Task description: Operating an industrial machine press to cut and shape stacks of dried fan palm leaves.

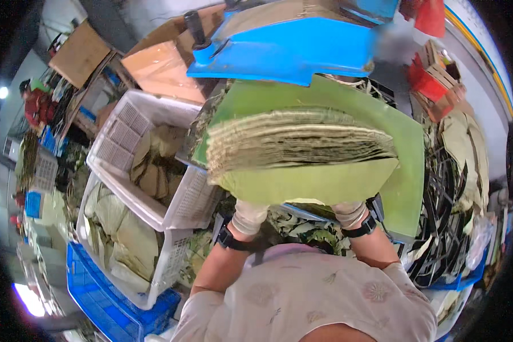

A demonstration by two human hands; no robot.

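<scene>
A thick stack of pale green sheets (pixel 303 179), leaf-like or hide-like, stands over a green cutting board (pixel 402 171), its layered edges facing away from me. My left hand (pixel 250 213), in a whitish glove, holds the stack's near side at the left. At the right, my right hand (pixel 349 210), gloved too, holds the same side. The fingers of both hands are hidden under the stack. Beyond the board is a blue machine part (pixel 282 51) with a black handle (pixel 198 32).
White plastic crates (pixel 179 218) with folded sheets stand at the left, above a blue crate (pixel 104 290). Dark strips (pixel 442 205) are heaped at the right. Pale scraps (pixel 299 222) lie below the board. A person in red (pixel 38 107) is far left.
</scene>
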